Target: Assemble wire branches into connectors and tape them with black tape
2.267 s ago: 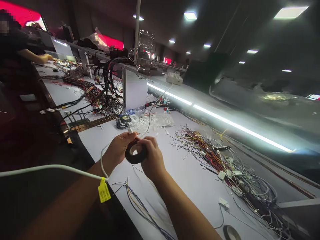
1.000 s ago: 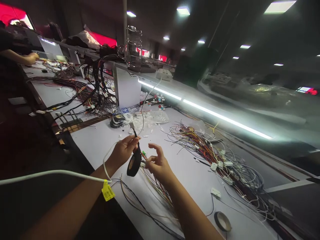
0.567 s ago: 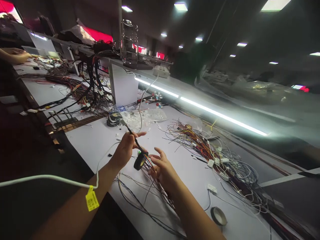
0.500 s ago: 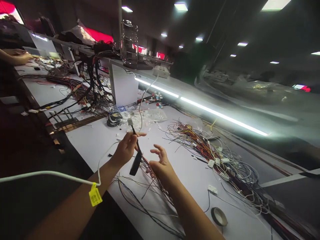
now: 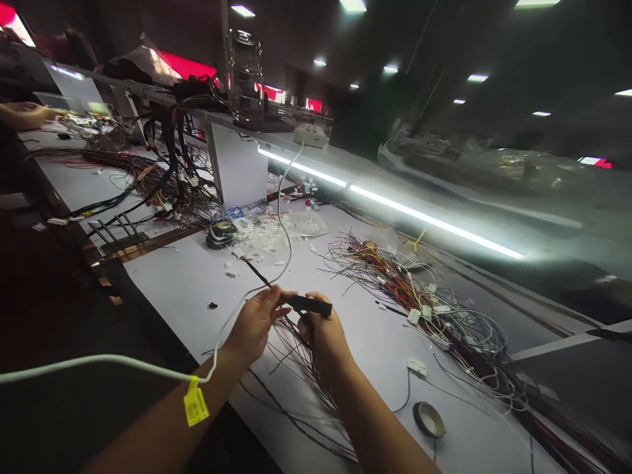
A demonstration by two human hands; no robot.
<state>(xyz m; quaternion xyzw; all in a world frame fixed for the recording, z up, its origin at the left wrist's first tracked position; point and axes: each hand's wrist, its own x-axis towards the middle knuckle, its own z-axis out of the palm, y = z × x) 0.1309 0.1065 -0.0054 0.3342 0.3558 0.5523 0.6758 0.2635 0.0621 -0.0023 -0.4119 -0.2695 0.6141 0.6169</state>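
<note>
My left hand (image 5: 254,326) pinches a wire harness, its thumb and forefinger closed on the black-wrapped stretch (image 5: 255,271). That stretch points up and away to a small pale connector (image 5: 237,253). From the pinch a loose strip of black tape (image 5: 311,304) sticks out to the right, over the fingers of my right hand (image 5: 323,339). Those fingers are curled round the loose wires (image 5: 296,336) just below the tape; their tips are partly hidden. The wires trail down beneath my right forearm to the tabletop.
A white cable (image 5: 281,204) with a yellow tag (image 5: 196,401) crosses my left forearm. Bundled wires (image 5: 395,283) lie at right, near a tape roll (image 5: 428,419). Clear bags (image 5: 306,224) and a tape measure (image 5: 221,234) lie behind. Another person's hand (image 5: 27,115) shows far left.
The tape strip has swung from hanging down to pointing right. My right hand has closed around the wires. The connector end now leans farther left, and the view has shifted slightly.
</note>
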